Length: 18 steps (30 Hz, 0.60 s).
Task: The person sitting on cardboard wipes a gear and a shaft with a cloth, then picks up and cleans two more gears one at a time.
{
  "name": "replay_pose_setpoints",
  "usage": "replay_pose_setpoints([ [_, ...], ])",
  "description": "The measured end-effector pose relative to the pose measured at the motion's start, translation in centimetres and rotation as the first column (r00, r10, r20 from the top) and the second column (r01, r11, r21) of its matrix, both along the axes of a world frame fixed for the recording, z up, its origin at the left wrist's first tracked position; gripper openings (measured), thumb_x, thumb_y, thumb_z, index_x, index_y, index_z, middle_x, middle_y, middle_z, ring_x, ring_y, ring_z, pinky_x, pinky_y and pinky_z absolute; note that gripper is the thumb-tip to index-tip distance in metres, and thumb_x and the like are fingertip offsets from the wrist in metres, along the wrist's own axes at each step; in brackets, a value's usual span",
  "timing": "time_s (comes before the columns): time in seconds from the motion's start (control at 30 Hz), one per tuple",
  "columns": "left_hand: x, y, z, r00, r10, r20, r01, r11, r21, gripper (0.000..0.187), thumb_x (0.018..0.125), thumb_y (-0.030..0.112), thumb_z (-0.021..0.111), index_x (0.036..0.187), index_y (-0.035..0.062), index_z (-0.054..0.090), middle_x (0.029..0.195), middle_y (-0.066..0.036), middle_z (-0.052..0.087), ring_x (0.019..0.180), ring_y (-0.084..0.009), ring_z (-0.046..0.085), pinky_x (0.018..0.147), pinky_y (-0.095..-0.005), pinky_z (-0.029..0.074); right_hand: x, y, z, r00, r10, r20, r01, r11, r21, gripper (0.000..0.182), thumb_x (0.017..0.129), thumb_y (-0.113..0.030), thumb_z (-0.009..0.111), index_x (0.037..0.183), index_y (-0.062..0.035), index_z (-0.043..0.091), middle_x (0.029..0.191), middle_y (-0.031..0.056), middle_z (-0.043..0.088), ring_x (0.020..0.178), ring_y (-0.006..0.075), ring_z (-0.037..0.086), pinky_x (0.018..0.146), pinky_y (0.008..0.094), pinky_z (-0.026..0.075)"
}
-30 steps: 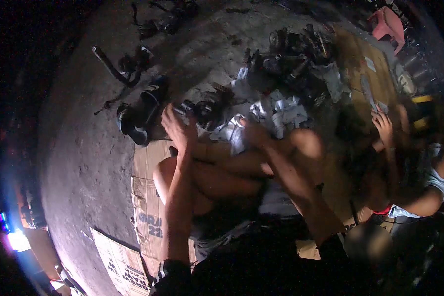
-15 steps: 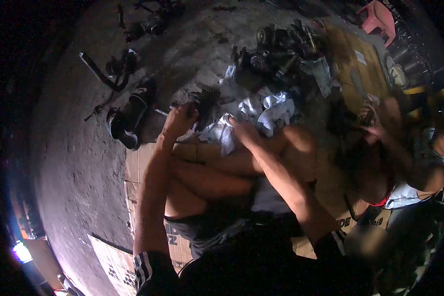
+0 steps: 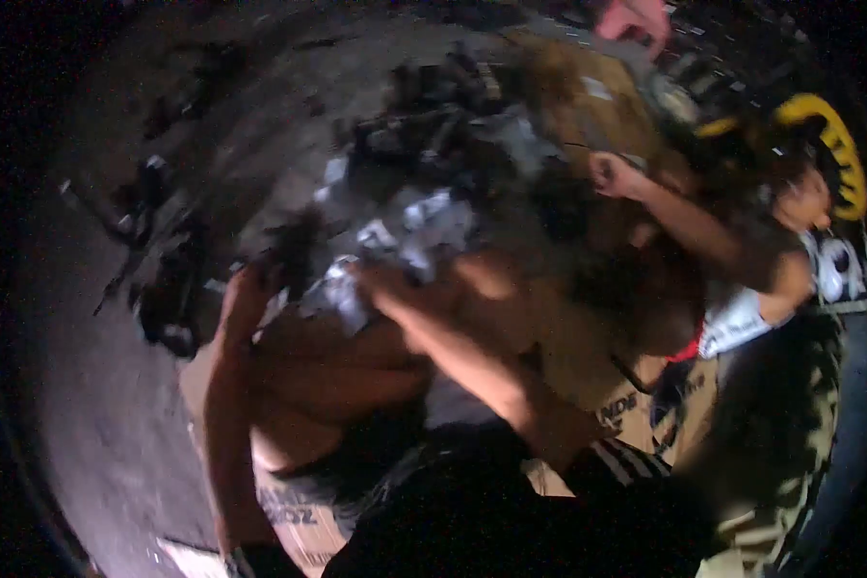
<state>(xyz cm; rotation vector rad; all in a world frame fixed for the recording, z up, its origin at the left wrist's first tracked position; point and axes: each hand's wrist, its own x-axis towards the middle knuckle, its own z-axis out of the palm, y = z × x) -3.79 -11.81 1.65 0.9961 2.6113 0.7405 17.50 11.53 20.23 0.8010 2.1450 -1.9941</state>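
Blur over left hand (image 3: 246, 297), rags (image 3: 395, 246).

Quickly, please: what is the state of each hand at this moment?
Left hand: closed around a dark part.
Right hand: on the white rags; blur hides whether it grips.

left hand (image 3: 244, 297) on dark part (image 3: 294, 252) | right hand (image 3: 387, 286) touching white rags (image 3: 409, 226) | blurred

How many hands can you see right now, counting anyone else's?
3: the person's left hand at a dark part, their right hand on the crumpled white rag, a co-worker's hand further right. Blur may hide others.
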Motion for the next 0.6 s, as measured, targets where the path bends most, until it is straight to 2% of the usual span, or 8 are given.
replay_pose_setpoints([
  [0.03, -0.3, -0.4, 0.0, 0.995, 0.023, 0.095, -0.009, 0.990, -0.142, 0.039, 0.086, 0.020, 0.068, 0.121, 0.0039, 0.062, 0.104, -0.021, 0.069, 0.096, -0.0342, 0.068, 0.083, -0.0410, 0.051, 1.1, 0.7, 1.4, 0.998, -0.013, -0.054, 0.015, 0.999, 0.030, 0.034, 0.098, -0.023, 0.049, 0.126, -0.0063, 0.059, 0.125, 0.0134, 0.061, 0.117, 0.0257, 0.055, 0.102, 0.0377, 0.042],
  [0.07, 0.1, -1.3, -2.0, 0.984, 0.046, 0.172, -0.074, 0.985, 0.156, 0.039, 0.085, 0.017, 0.069, 0.121, 0.0037, 0.063, 0.103, -0.021, 0.069, 0.092, -0.0340, 0.068, 0.082, -0.0408, 0.051, 2.1, 1.3, 2.7, 0.994, -0.031, -0.101, 0.037, 0.997, 0.063, 0.034, 0.097, -0.023, 0.050, 0.126, -0.0061, 0.059, 0.124, 0.0135, 0.061, 0.116, 0.0255, 0.056, 0.101, 0.0376, 0.042],
  [0.27, -0.4, -4.5, -5.8, 0.973, -0.061, 0.221, -0.003, 0.961, 0.277, 0.026, 0.084, 0.009, 0.068, 0.109, 0.0034, 0.063, 0.098, -0.016, 0.068, 0.089, -0.0327, 0.066, 0.080, -0.0411, 0.050, 5.7, 1.9, 7.2, 0.966, -0.142, -0.218, 0.175, 0.974, 0.141, 0.036, 0.093, -0.024, 0.057, 0.123, -0.0050, 0.060, 0.118, 0.0143, 0.064, 0.110, 0.0242, 0.059, 0.095, 0.0369, 0.046],
  [0.43, -0.8, -6.1, -7.5, 0.916, -0.236, -0.323, 0.285, 0.952, 0.112, 0.022, 0.080, 0.005, 0.070, 0.101, 0.0037, 0.061, 0.093, -0.015, 0.065, 0.088, -0.0287, 0.064, 0.074, -0.0413, 0.051, 5.9, 1.4, 8.3, 0.956, -0.141, -0.257, 0.182, 0.973, 0.144, 0.037, 0.090, -0.025, 0.062, 0.120, -0.0041, 0.060, 0.112, 0.0150, 0.066, 0.105, 0.0230, 0.061, 0.090, 0.0364, 0.049],
  [0.47, -0.5, -6.4, -7.6, 0.916, -0.225, -0.333, 0.277, 0.954, 0.116, 0.022, 0.080, 0.005, 0.070, 0.101, 0.0037, 0.061, 0.093, -0.015, 0.065, 0.088, -0.0287, 0.064, 0.074, -0.0413, 0.051, 5.9, 1.4, 8.5, 0.955, -0.136, -0.262, 0.179, 0.972, 0.149, 0.038, 0.089, -0.026, 0.063, 0.120, -0.0040, 0.060, 0.111, 0.0152, 0.066, 0.104, 0.0228, 0.062, 0.089, 0.0363, 0.050],
  [0.53, -0.3, -5.2, -7.2, 0.997, -0.047, 0.069, 0.026, 0.959, 0.282, 0.018, 0.080, 0.006, 0.070, 0.096, 0.0046, 0.062, 0.092, -0.014, 0.066, 0.086, -0.0283, 0.063, 0.073, -0.0408, 0.051, 5.9, 1.1, 9.0, 0.951, -0.119, -0.285, 0.169, 0.973, 0.157, 0.039, 0.088, -0.026, 0.066, 0.119, -0.0036, 0.060, 0.109, 0.0155, 0.067, 0.102, 0.0224, 0.063, 0.087, 0.0360, 0.051],
  [0.57, 0.9, -4.3, -6.1, 0.982, -0.014, -0.188, 0.078, 0.939, 0.335, 0.016, 0.081, 0.011, 0.071, 0.094, 0.0061, 0.065, 0.083, -0.013, 0.067, 0.074, -0.0299, 0.064, 0.072, -0.0419, 0.051, 5.8, 1.3, 8.8, 0.953, -0.106, -0.283, 0.156, 0.974, 0.162, 0.039, 0.087, -0.026, 0.067, 0.118, -0.0034, 0.061, 0.108, 0.0156, 0.067, 0.101, 0.0222, 0.063, 0.086, 0.0359, 0.051],
  [0.6, 0.7, -4.6, -5.6, 0.992, -0.035, -0.120, 0.066, 0.962, 0.266, 0.017, 0.081, 0.013, 0.071, 0.095, 0.0058, 0.065, 0.083, -0.013, 0.067, 0.075, -0.0297, 0.064, 0.072, -0.0420, 0.051, 5.8, 1.0, 8.2, 0.951, -0.106, -0.292, 0.160, 0.973, 0.168, 0.040, 0.086, -0.026, 0.068, 0.118, -0.0032, 0.061, 0.107, 0.0157, 0.068, 0.099, 0.0219, 0.064, 0.085, 0.0358, 0.052],
])
